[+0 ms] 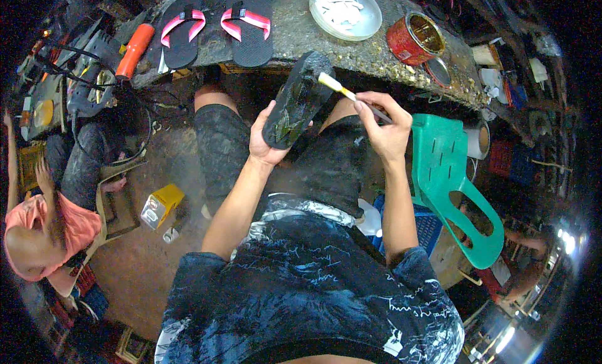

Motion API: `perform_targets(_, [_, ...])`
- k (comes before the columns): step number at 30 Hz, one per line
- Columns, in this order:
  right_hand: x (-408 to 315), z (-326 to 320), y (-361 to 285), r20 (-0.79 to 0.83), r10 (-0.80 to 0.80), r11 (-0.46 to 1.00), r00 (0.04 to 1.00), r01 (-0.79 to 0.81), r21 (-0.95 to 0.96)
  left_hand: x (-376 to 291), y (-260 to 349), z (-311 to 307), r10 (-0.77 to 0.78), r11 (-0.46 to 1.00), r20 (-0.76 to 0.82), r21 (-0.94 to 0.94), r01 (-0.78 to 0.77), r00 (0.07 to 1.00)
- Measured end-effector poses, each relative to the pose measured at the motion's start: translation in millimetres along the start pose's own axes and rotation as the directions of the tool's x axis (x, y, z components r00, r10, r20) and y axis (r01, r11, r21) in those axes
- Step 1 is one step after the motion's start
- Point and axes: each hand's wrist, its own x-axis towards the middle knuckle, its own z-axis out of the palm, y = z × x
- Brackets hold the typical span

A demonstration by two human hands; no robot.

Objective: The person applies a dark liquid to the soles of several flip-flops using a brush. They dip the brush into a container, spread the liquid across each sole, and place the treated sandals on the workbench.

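A black sandal sole (296, 103) rests tilted in my left hand (262, 133), its far end pointing toward the workbench. Part of the sole's face looks wet and shiny near the heel of my hand. In my right hand (386, 124) is a brush (345, 92) with pale bristles, gripped by its dark handle. Its tip is over the sole's upper right edge; whether it touches cannot be told. On the bench beyond lie two black flip-flops (181, 34) with pink and white straps. A red can (414, 39) of amber liquid stands at the bench's right.
A clear round tub (345, 15) with white pieces sits on the workbench (291, 39). An orange cylinder (135, 51) lies at left. A green plastic chair (439, 152) stands at my right, a yellow tin (162, 206) on the floor. Another person (51, 232) sits at left.
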Motion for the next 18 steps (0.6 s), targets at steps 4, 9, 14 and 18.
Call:
perform_targets(4, [-4,-7,4,0.204,-0.422,0.751,0.884,0.466,-0.468,2,2,-4,-0.011,1.0,0.015,0.013,0.011,1.0])
perform_targets(9, [-1,45,20,0.093,-0.575,0.684,0.813,0.539,-0.492,3,-1,1,0.005,0.998,0.011,0.06,-0.006,1.0])
perform_targets(14, [39,50,24,-0.284,-0.571,0.765,0.77,0.373,-0.525,-4,-3,19,0.051,0.998,-0.04,-0.027,-0.052,0.998])
perform_targets(18, [44,-1,8,-0.124,-0.583,0.76,0.803,0.486,-0.431,-4,2,24,0.052,0.998,0.042,-0.039,-0.05,0.998])
